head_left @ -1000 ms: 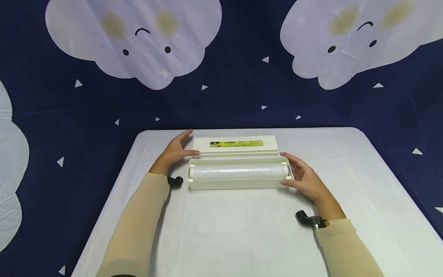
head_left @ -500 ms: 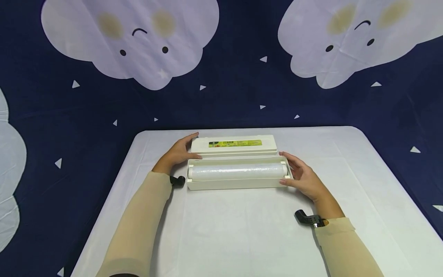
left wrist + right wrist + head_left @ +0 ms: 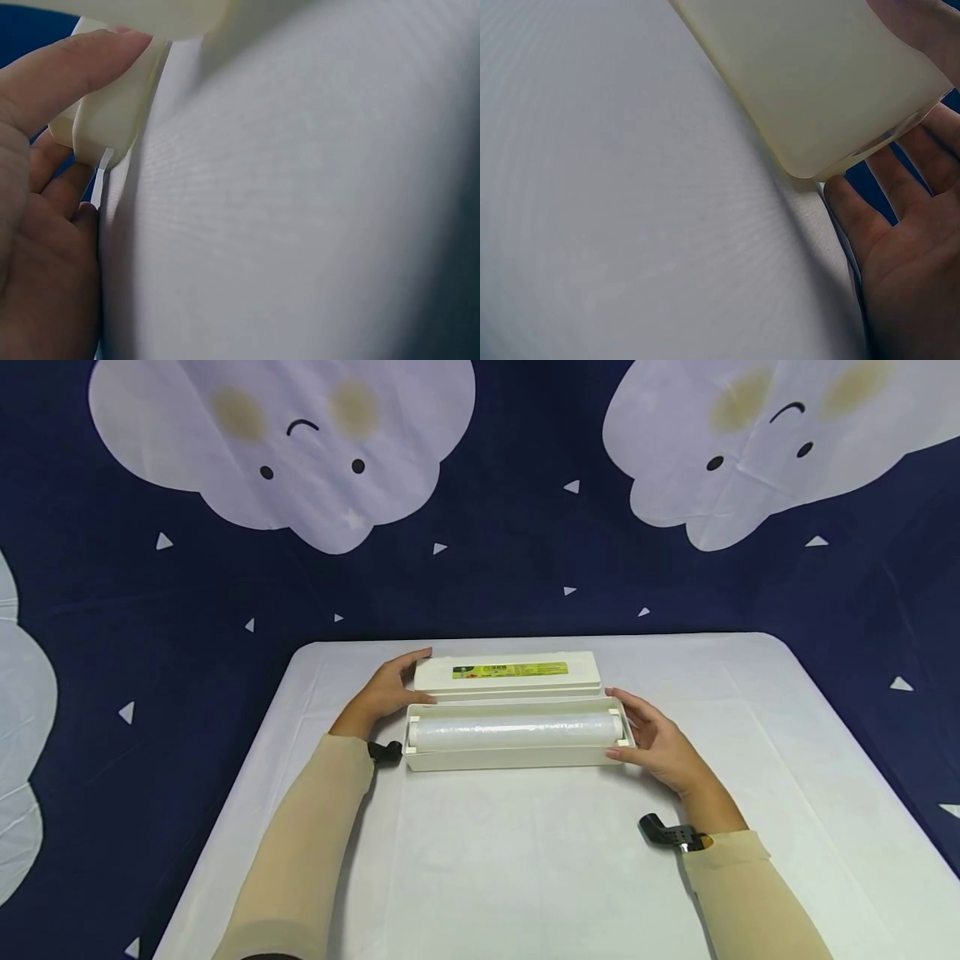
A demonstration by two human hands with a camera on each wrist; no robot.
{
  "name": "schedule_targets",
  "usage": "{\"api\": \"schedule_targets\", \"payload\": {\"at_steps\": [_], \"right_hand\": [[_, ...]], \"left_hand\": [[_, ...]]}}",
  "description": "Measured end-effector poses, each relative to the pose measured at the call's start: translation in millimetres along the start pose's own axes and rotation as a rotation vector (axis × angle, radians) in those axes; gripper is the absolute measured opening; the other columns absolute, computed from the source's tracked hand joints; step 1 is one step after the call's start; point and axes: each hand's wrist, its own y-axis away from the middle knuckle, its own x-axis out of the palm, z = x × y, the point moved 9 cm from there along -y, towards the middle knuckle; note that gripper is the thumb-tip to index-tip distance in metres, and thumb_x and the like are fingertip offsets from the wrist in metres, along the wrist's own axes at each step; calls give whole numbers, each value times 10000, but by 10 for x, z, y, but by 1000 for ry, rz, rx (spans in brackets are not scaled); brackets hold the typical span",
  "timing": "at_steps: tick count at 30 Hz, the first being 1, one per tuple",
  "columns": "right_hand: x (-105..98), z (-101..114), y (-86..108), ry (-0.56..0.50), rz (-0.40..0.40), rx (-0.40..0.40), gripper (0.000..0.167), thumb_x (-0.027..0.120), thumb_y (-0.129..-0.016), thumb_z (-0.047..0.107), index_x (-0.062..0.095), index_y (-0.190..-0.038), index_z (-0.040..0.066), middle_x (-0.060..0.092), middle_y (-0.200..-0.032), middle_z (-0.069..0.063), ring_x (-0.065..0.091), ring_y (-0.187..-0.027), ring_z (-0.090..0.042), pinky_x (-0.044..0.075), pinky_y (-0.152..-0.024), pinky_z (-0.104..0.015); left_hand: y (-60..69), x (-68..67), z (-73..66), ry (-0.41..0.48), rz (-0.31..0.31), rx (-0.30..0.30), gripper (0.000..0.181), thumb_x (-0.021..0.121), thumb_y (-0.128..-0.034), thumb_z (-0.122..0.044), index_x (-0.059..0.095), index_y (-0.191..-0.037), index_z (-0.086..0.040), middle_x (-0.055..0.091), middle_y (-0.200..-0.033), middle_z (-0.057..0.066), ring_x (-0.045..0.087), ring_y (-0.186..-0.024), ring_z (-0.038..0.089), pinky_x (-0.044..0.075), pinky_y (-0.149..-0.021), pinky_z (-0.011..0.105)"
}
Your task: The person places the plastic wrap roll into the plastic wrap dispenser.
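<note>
A cream plastic wrap box [image 3: 517, 762], its top off, lies lengthwise on the white table. Inside it rests a roll of plastic wrap [image 3: 517, 732]. Directly behind lies its cream lid [image 3: 517, 687], which bears a green and yellow label [image 3: 510, 671]. My left hand [image 3: 381, 693] holds the lid's left end, thumb on the front side and fingers round the back. In the left wrist view the thumb [image 3: 90, 64] presses against the lid [image 3: 112, 112]. My right hand [image 3: 663, 747] grips the right end of the box, with its thumb in front and fingers behind.
A white cloth covers the table [image 3: 525, 868], whose far edge runs just behind the lid. Beyond it hangs a dark blue curtain [image 3: 510, 602] with printed clouds. Black camera mounts [image 3: 667, 833] sit on both wrists.
My left hand has moved slightly right and closed onto the lid's left end. The right hand keeps its grip on the box. The head view has shifted a little.
</note>
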Motion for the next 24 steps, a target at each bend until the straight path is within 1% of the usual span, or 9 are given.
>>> {"api": "schedule_targets", "payload": {"at_steps": [10, 16, 21, 24], "right_hand": [[15, -12, -6, -28, 14, -16, 1025, 872, -765, -161, 360, -1627, 47, 325, -1681, -123, 271, -1542, -346, 370, -1154, -229], [14, -10, -4, -17, 10, -13, 1025, 876, -765, -155, 366, -1628, 59, 333, -1678, -117, 274, -1541, -343, 348, -1169, -229], [11, -6, -6, -14, 3, 4, 1030, 886, -763, -139, 367, -1629, 66, 331, -1681, -103, 272, -1544, -336, 349, -1167, -229], [16, -1, -7, -20, 7, 0, 1031, 880, -763, -149, 359, -1629, 52, 324, -1683, -115, 264, -1545, -347, 360, -1159, -229]], "left_hand": [[-7, -17, 30, 65, -32, 35, 999, 995, -721, -76, 491, -1584, -102, 464, -1610, 36, 338, -1519, 217, 244, -1257, 380], [6, -24, 46, 103, -51, 20, 982, 999, -716, -88, 516, -1570, -123, 506, -1577, 30, 351, -1511, 196, 255, -1250, 348], [11, -33, 65, 134, -57, 24, 963, 999, -715, -83, 533, -1556, -123, 518, -1566, 42, 359, -1507, 192, 261, -1247, 340], [20, -37, 60, 136, -60, 26, 946, 998, -717, -87, 544, -1546, -115, 522, -1563, 43, 361, -1505, 195, 263, -1246, 343]]}}
